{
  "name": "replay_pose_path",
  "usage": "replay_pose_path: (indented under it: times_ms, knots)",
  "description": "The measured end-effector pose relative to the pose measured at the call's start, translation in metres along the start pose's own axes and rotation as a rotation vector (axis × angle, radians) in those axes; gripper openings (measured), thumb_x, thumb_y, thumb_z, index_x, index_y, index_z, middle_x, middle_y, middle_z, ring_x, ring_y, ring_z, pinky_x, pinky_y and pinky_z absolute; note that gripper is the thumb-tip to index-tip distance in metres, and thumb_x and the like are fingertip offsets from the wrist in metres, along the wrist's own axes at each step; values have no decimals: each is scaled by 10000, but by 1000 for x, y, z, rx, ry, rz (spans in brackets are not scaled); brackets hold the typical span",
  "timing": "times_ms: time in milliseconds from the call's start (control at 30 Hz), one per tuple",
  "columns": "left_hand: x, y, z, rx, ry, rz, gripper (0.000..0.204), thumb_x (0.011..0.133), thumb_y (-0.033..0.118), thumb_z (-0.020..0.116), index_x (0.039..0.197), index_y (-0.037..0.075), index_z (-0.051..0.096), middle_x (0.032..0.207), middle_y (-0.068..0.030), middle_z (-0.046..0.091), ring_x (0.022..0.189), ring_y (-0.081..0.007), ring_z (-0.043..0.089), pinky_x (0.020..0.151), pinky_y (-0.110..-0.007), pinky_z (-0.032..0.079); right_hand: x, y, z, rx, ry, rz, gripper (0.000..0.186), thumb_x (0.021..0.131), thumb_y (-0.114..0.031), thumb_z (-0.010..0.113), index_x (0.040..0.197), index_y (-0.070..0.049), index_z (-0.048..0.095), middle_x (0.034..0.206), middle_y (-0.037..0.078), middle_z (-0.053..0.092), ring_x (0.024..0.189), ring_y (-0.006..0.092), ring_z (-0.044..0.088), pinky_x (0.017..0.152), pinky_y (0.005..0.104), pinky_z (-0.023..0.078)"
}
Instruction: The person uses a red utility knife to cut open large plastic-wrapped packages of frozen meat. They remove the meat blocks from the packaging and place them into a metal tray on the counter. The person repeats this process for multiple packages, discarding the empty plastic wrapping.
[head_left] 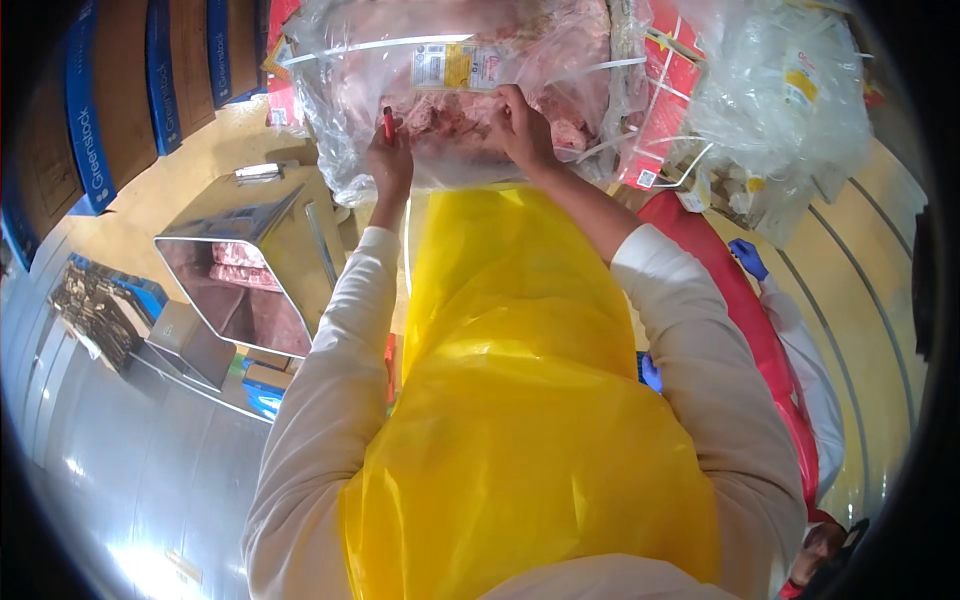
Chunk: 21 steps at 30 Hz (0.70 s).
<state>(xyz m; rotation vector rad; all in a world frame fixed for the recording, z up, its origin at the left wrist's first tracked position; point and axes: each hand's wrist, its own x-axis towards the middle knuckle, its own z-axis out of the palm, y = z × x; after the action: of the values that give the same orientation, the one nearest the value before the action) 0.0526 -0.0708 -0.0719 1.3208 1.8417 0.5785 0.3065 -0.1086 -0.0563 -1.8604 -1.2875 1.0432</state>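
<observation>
At nine o'clock I see a steel bin with meat in it. At eleven o'clock the left hand grips a small red tool; I can't tell if it has a blade. If so, it could slip on the slick clear bag of raw meat at twelve o'clock and nick the right hand. That one bends its fingers; maybe they pinch plastic, I can't tell. At one o'clock a white strap could snag it.
</observation>
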Motion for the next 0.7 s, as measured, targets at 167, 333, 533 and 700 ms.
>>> replay_pose_path:
  times_ms: [167, 333, 533, 700]
  knots:
    - [25, 41, 18, -390, 93, -227, 215, 1012, 200, 644, 1081, 9, 714, 751, -12, 602, 534, -78, 476, 492, -278, 406, 55, -14, 41, -252, -17, -395, 458, 832, -241, 773, 1246, -175, 588, 1291, 37, 596, 1209, 302, 558, 911, 491, 466]
    - [2, 59, 19, -453, 96, -92, 219, 1024, 214, 647, 1090, 12, 705, 735, 2, 562, 510, -51, 437, 467, -243, 386, 104, -21, 94, -667, -174, -509, 484, 849, -258, 687, 1322, -251, 588, 1346, -8, 556, 1322, 204, 441, 1035, 479, 365]
    - [-47, 18, -6, -86, -48, 51, 155, 994, 108, 629, 1080, 6, 707, 824, -122, 656, 741, -179, 630, 674, -342, 489, 142, 13, 115, -531, -204, -614, 251, 850, -294, 685, 1065, -178, 744, 1057, 64, 710, 1088, 294, 631, 930, 479, 461]
    - [-50, 16, -35, -36, -160, 158, 139, 985, 77, 618, 1092, 21, 686, 914, -128, 673, 825, -302, 644, 719, -390, 506, 138, -7, 102, -299, -135, -423, 256, 910, -250, 634, 1043, -40, 693, 870, 232, 679, 798, 415, 666, 740, 517, 506]
